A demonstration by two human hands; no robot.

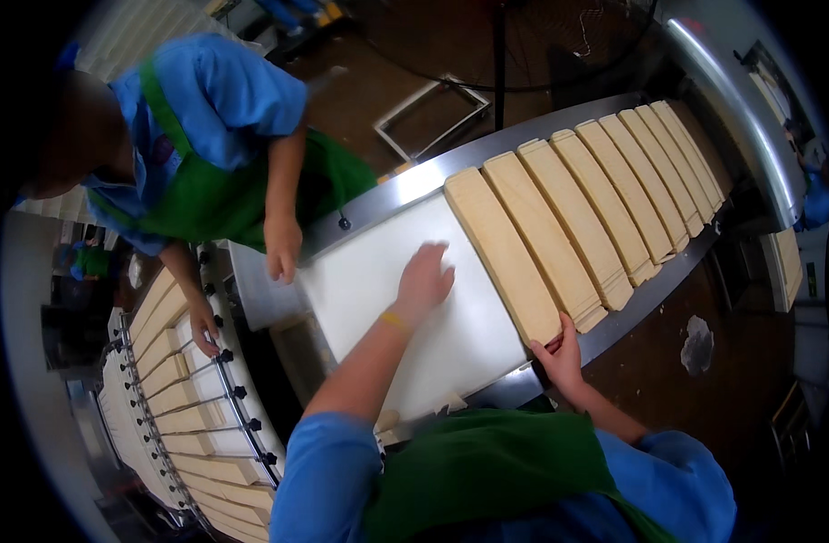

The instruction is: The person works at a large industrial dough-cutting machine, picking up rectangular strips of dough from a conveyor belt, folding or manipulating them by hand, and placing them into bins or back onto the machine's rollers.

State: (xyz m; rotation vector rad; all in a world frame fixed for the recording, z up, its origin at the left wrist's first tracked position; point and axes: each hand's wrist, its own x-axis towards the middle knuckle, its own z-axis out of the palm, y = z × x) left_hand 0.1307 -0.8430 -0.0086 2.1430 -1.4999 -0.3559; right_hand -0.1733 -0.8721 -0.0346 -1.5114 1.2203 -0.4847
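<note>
Over the white belt [342, 281] hovers my left hand [425, 282], slightly blurred, with nothing in it and its fingers partly spread. My right hand [562, 357] grips the near corner of the closest long, flat beige slab of dough [505, 258], thumb and fingers around its end. Beyond it, several similar dough slabs [595, 204] lie side by side in a row, running away to the upper right. Some have uneven, layered ends.
A co-worker in a green apron [242, 199] stands at the left, one hand [283, 246] near the belt's edge. Dough strips [170, 371] pass under a metal bar with black knobs [233, 391] at lower left. A metal frame [432, 118] lies on the floor.
</note>
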